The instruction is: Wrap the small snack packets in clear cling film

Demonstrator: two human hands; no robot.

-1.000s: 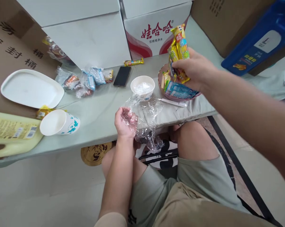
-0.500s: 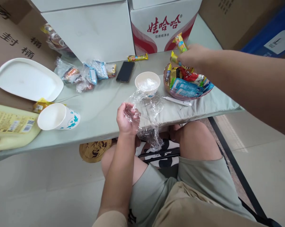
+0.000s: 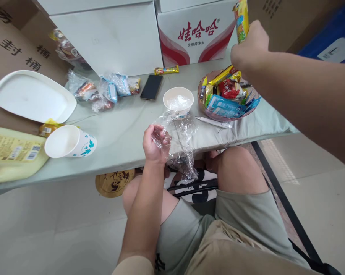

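My right hand (image 3: 251,46) is closed round a yellow-wrapped snack bar (image 3: 241,23), raised above and behind the pink bowl (image 3: 226,117). Inside that bowl lie blue packets (image 3: 225,105), a red packet (image 3: 230,88) and a yellow snack bar (image 3: 222,75). Curled fingers of my left hand (image 3: 155,143) hold a clear plastic bag (image 3: 182,133), which droops over the table's front edge. Behind the bag stands a paper cup (image 3: 178,100) with clear plastic film at its mouth. A white pen (image 3: 214,122) lies in front of the bowl.
A black phone (image 3: 151,87), a yellow bar (image 3: 166,70) and bagged snacks (image 3: 109,91) lie toward the back. White cartons (image 3: 195,30) wall off the rear. At left are a tipped paper cup (image 3: 70,142), a white lid (image 3: 34,95) and a pale yellow jug (image 3: 14,154).
My right hand has risen up and away from the pink bowl with a yellow bar in it. Another yellow bar now lies on the bowl's contents. My left hand has barely moved.
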